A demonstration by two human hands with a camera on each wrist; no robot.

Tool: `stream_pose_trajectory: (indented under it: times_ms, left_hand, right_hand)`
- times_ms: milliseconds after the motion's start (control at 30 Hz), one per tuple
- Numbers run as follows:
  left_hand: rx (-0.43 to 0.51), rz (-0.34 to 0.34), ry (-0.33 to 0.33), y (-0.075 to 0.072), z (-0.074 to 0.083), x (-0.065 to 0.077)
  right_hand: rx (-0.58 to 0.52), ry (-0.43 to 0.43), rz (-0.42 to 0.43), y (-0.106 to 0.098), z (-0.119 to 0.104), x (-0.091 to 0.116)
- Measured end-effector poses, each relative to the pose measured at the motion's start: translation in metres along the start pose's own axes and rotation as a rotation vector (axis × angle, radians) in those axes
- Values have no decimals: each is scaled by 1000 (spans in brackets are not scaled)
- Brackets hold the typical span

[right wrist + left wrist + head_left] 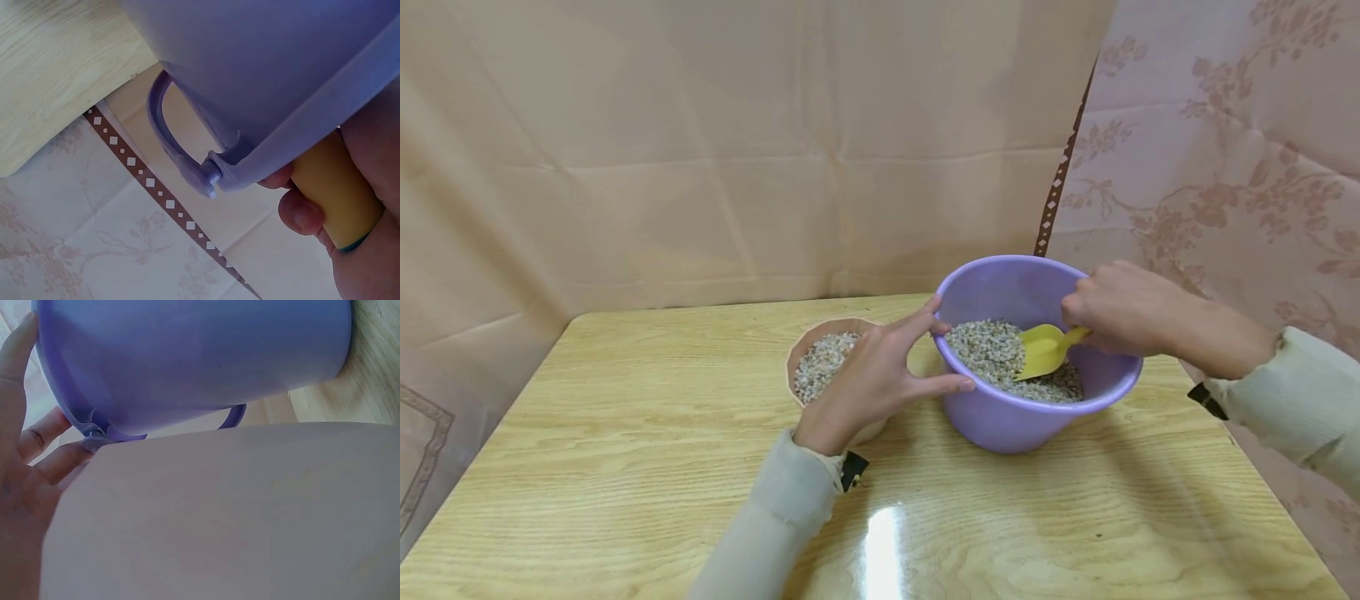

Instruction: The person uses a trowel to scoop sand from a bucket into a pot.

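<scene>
In the head view, the wood-grain tabletop (625, 433) left a hand room to pass through the lower left. At centre, the left hand (880, 367) and the gravel-filled pot (808, 337) blocked a straight path to the purple bucket (1000, 425), right of centre. The right hand (1123, 304) and yellow scoop (1041, 350) crowded its mouth; a beige curtain (700, 167) closed off the top.

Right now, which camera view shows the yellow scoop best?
The head view: it shows the yellow scoop from above, its blade against the grains inside the purple bucket. The right wrist view shows only part of its handle; the left wrist view shows none of it.
</scene>
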State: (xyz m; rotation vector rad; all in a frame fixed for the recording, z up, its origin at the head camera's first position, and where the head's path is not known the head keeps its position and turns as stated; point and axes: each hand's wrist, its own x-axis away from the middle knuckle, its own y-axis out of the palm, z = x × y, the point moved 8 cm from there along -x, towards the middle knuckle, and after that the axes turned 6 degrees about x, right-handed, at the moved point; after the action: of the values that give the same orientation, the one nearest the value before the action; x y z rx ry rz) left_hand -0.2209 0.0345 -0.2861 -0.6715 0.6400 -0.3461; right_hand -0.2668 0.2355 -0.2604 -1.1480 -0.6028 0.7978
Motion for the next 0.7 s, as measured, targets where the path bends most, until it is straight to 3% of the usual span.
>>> stream_pose_trajectory:
  times_ms: [233,700]
  left_hand:
    - [-7,11,11,0,0,0]
    - [-10,13,11,1,1,0]
  right_hand:
    - [-64,-29,78,1,0,2]
    - [-112,-17,100,4,2,4]
